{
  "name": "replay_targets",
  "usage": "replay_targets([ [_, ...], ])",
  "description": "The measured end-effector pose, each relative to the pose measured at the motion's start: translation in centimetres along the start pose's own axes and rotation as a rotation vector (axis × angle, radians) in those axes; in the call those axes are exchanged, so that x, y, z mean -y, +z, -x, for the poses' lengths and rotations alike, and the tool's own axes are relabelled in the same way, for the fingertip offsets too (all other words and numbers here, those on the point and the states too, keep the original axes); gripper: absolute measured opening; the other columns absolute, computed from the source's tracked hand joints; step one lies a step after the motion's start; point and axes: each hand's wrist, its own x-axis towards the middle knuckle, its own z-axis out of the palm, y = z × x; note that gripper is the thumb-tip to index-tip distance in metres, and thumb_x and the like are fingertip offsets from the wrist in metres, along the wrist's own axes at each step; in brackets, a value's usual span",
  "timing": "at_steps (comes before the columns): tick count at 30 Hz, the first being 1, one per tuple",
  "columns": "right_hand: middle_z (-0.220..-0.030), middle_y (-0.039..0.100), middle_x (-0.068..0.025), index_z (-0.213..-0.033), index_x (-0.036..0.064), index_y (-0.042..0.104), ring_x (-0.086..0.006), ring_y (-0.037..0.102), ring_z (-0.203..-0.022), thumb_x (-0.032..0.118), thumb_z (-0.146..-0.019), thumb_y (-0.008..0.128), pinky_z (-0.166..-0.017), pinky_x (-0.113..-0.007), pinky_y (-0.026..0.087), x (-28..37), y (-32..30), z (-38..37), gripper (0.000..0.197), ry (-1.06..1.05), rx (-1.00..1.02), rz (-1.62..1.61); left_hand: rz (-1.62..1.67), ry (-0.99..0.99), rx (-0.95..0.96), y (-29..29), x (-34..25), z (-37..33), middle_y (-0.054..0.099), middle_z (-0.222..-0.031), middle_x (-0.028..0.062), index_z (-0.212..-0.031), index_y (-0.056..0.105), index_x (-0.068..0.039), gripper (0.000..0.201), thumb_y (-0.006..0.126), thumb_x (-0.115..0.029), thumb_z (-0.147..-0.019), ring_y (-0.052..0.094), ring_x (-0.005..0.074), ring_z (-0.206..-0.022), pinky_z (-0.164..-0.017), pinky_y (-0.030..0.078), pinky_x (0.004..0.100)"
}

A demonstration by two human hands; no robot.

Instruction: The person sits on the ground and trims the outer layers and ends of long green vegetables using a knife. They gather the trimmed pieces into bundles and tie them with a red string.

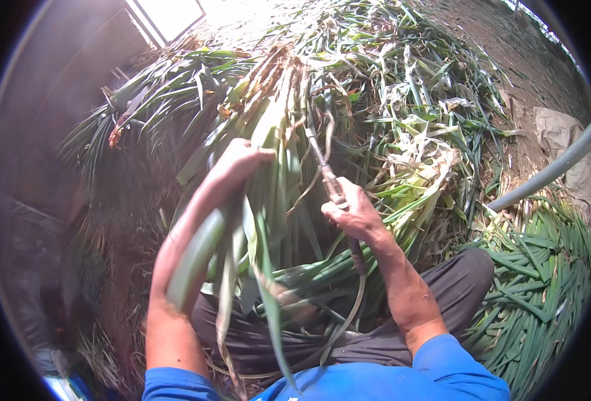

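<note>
My left hand (245,159) is closed round a green onion (267,127), whose long leaves trail down past my forearm. Its pale root end points away from me, and motion blurs part of the leaves. In my right hand (359,212) is an air blow gun (329,179) with a thin metal nozzle. The nozzle points up and away, just right of the onion's pale stem. From the gun's lower end a thin hose (360,294) drops toward my lap. More green onion leaves (322,281) lie across my dark trousers.
A large heap of green onions (402,73) spreads out ahead, and peeled pale leaves (422,177) lie right of my right hand. Beside my right knee is a pile of onions (536,281). A grey pipe (552,166) slants down at the far right, near a brown sack (557,130).
</note>
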Motion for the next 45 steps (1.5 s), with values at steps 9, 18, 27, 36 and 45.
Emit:
replay_targets([
  [9,-0.077,0.061,-0.0186,-0.099,-0.0007,0.054,-0.0340,0.061,-0.072,0.018,-0.083,0.064,-0.069,-0.043,0.050,-1.5,4.9,2.0,0.027,0.017,0.052,0.317,0.442,-0.068,-0.120,6.3,7.0,8.2,0.073,-0.084,0.0113,-0.104,0.069,0.007,0.030,0.077,-0.014,-0.083,0.069,0.0159,-0.066,-0.062,0.056,0.0302],
  [18,-0.088,0.065,-0.0250,-0.100,-0.0031,0.058,-0.0402,0.065,-0.085,0.015,-0.080,0.060,-0.077,-0.045,0.051,0.0,5.9,0.7,0.027,0.029,0.036,0.322,0.524,-0.072,-0.056,5.7,7.6,8.4,0.074,-0.086,0.0113,-0.103,0.070,0.006,0.031,0.078,-0.014,-0.081,0.069,0.0163,-0.068,-0.064,0.056,0.0303],
  [27,-0.096,0.068,-0.0273,-0.100,-0.0065,0.064,-0.0405,0.067,-0.091,0.015,-0.078,0.060,-0.080,-0.046,0.053,3.4,5.4,-6.4,0.031,0.095,0.037,0.397,0.568,-0.142,-0.009,2.9,7.3,8.3,0.074,-0.088,0.0094,-0.102,0.072,0.005,0.030,0.078,-0.013,-0.080,0.068,0.0146,-0.072,-0.069,0.055,0.0305],
  [36,-0.100,0.070,-0.0307,-0.101,-0.0070,0.071,-0.0416,0.070,-0.100,0.025,-0.079,0.067,-0.086,-0.046,0.055,0.0,6.6,-17.8,0.039,0.099,-0.006,0.467,0.471,-0.175,0.038,3.2,7.5,7.7,0.073,-0.084,0.0089,-0.104,0.071,0.003,0.032,0.080,-0.018,-0.081,0.068,0.0140,-0.068,-0.064,0.056,0.0300],
  [45,-0.109,0.070,-0.0287,-0.108,-0.0037,0.072,-0.0381,0.069,-0.108,0.042,-0.083,0.069,-0.090,-0.042,0.056,-0.2,5.0,-23.8,0.052,0.125,0.007,0.557,0.485,-0.211,0.016,3.1,5.6,8.3,0.073,-0.086,0.0082,-0.103,0.072,0.004,0.032,0.079,-0.017,-0.081,0.068,0.0130,-0.072,-0.068,0.055,0.0295],
])
